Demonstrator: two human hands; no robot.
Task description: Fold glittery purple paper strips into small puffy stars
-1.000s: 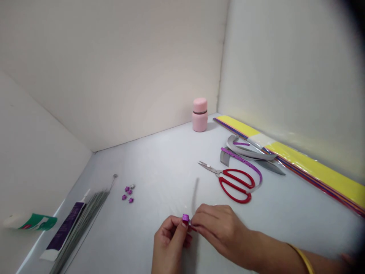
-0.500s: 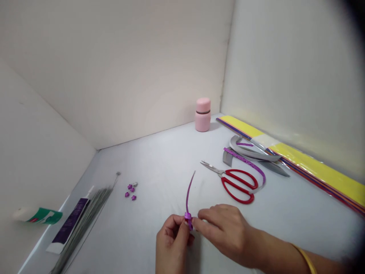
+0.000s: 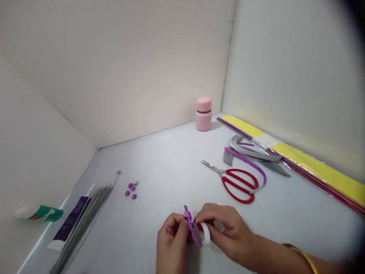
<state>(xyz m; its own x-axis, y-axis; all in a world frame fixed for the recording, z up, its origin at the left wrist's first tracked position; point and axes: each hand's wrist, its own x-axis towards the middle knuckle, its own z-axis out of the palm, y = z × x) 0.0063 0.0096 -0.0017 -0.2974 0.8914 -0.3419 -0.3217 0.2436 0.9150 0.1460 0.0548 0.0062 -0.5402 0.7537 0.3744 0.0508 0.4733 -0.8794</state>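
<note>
At the front of the table, my left hand (image 3: 172, 241) pinches the knotted, folded end of a purple patterned paper strip (image 3: 193, 227) between thumb and finger. A short purple tip sticks up above the fold. My right hand (image 3: 228, 232) is closed beside it, with thumb and fingers at the long part of the strip, which bends in a loop and shows its white back. To the left lie several small purple folded paper stars (image 3: 127, 193), with a silvery one among them.
Red-handled scissors (image 3: 239, 184) lie right of centre, near purple and grey paper strips (image 3: 256, 152). A pink jar (image 3: 203, 114) stands at the back. Yellow-topped paper packs (image 3: 308, 161) line the right wall. At left are thin wires (image 3: 85, 224), a purple tube (image 3: 70, 224) and a green-and-white tube (image 3: 45, 214).
The long part of the strip, which stuck up away from me, is now bent down towards me with its white back showing. My right hand has closed on it.
</note>
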